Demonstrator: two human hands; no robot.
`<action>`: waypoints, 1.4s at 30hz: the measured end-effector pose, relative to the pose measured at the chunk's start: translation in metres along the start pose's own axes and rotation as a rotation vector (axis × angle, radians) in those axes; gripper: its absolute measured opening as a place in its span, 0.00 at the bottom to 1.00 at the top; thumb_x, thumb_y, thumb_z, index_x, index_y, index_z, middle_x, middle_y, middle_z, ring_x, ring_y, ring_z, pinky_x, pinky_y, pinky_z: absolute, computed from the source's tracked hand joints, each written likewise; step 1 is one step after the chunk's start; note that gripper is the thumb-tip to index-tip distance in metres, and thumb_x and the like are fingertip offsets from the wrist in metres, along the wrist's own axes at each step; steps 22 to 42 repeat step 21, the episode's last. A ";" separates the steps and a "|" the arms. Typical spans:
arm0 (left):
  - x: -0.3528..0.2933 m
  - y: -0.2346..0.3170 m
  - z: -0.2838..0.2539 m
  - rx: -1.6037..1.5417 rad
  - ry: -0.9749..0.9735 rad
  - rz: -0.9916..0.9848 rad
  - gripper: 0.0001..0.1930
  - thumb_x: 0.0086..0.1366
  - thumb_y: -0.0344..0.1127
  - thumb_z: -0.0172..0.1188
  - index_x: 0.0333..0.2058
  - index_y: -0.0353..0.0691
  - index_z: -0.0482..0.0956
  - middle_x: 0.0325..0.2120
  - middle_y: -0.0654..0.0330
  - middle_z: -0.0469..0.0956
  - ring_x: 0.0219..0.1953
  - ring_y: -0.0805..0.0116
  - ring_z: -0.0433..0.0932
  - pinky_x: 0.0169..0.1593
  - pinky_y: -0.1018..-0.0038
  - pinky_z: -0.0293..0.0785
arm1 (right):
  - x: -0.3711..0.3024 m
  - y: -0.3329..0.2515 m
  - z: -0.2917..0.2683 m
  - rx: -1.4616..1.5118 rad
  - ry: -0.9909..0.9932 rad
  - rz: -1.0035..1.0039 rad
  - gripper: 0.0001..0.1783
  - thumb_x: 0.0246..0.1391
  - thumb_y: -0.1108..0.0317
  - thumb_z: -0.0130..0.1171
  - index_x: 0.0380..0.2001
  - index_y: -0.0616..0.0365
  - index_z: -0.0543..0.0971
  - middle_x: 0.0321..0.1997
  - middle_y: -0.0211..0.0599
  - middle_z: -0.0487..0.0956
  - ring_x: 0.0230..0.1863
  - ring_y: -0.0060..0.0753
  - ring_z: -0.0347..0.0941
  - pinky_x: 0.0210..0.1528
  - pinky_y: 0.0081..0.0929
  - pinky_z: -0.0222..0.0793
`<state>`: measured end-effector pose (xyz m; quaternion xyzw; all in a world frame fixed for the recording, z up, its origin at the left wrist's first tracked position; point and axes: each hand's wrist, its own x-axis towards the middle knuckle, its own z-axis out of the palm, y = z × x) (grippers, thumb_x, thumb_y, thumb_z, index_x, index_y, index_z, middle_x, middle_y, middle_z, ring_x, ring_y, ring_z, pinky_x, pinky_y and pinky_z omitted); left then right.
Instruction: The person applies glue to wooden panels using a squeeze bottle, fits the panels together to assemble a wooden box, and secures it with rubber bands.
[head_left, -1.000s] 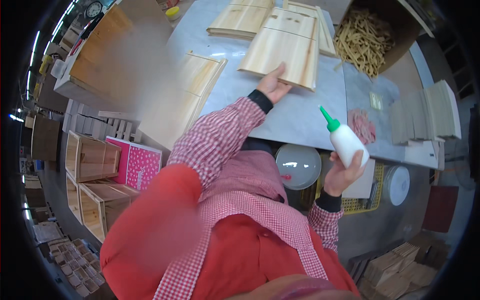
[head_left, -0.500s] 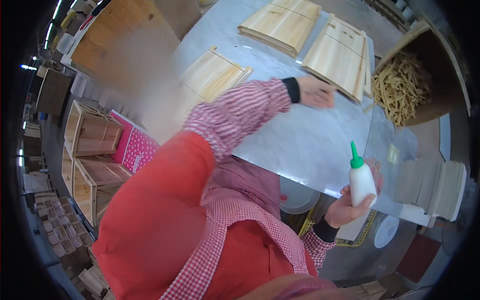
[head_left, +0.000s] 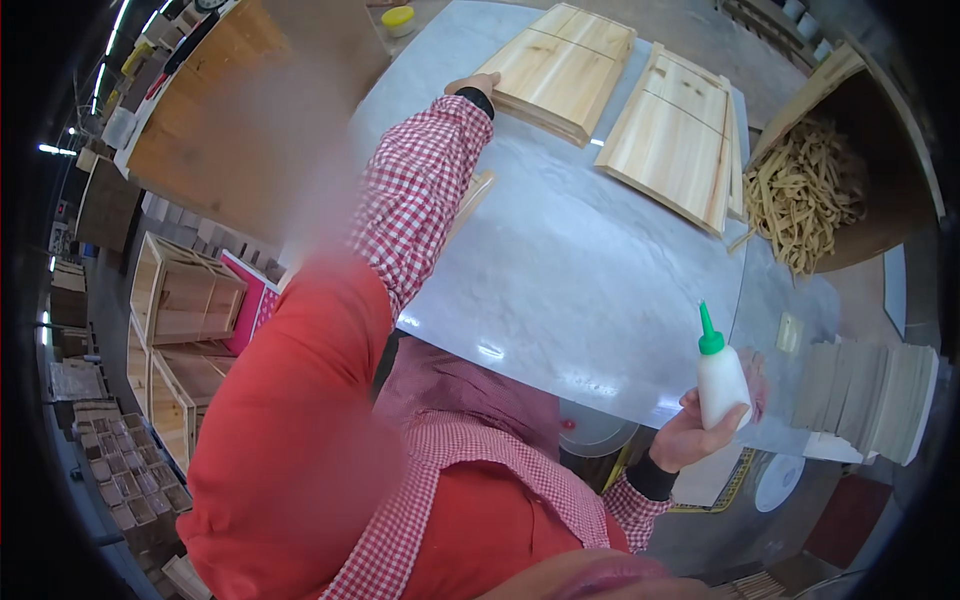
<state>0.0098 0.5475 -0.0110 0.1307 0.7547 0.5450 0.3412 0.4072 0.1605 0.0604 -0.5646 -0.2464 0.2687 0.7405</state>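
My left hand (head_left: 474, 83) reaches to the far side of the table, its fingers closed at the left corner of a pale wooden panel (head_left: 560, 65) on a stack. The fingertips are partly hidden there. My right hand (head_left: 690, 432) is wrapped round a white squeeze bottle (head_left: 722, 385) with a green pointed nozzle, held upright at the table's near right edge. Right of the first stack lies a second stack of wooden panels (head_left: 675, 130). Another wooden piece (head_left: 472, 200) shows beside my left sleeve, mostly hidden by it.
The grey table (head_left: 570, 270) spans the middle. At right, a tipped container (head_left: 900, 130) holds many thin wooden strips (head_left: 805, 190). Flat grey boards (head_left: 865, 395) stand in a row at the right edge. Wooden frames (head_left: 190, 300) are stacked on the left, with a yellow-lidded tub (head_left: 398, 18) beyond.
My left hand has moved left and away, from the table's middle to the left panel stack. The wooden piece near that arm is now mostly covered. My right hand keeps holding the bottle.
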 end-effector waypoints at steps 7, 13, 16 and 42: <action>-0.080 0.046 -0.003 -0.531 -0.332 -0.124 0.22 0.62 0.34 0.61 0.50 0.28 0.68 0.48 0.48 0.73 0.50 0.49 0.73 0.48 0.55 0.77 | 0.004 -0.001 -0.009 0.010 0.016 -0.021 0.30 0.62 0.45 0.43 0.44 0.66 0.73 0.27 0.37 0.76 0.21 0.22 0.67 0.23 0.18 0.61; -0.058 0.042 -0.009 -0.648 -0.543 -0.215 0.22 0.64 0.32 0.58 0.53 0.29 0.64 0.53 0.45 0.67 0.55 0.54 0.69 0.60 0.55 0.68 | -0.001 -0.012 0.002 0.030 0.041 -0.032 0.31 0.61 0.44 0.43 0.47 0.66 0.72 0.31 0.39 0.77 0.21 0.23 0.67 0.23 0.17 0.61; -0.062 0.063 -0.052 -0.666 -0.597 -0.141 0.20 0.64 0.30 0.57 0.53 0.32 0.65 0.53 0.45 0.67 0.56 0.53 0.68 0.62 0.54 0.66 | -0.009 -0.025 -0.004 0.054 0.032 -0.037 0.32 0.61 0.44 0.43 0.50 0.65 0.71 0.34 0.40 0.77 0.21 0.23 0.67 0.22 0.17 0.61; -0.123 0.043 -0.168 -0.635 -0.798 0.135 0.31 0.66 0.32 0.54 0.64 0.35 0.52 0.63 0.49 0.59 0.65 0.54 0.58 0.66 0.52 0.57 | -0.001 -0.029 -0.017 0.127 -0.021 -0.083 0.36 0.60 0.41 0.43 0.56 0.64 0.66 0.42 0.43 0.78 0.25 0.23 0.69 0.23 0.18 0.62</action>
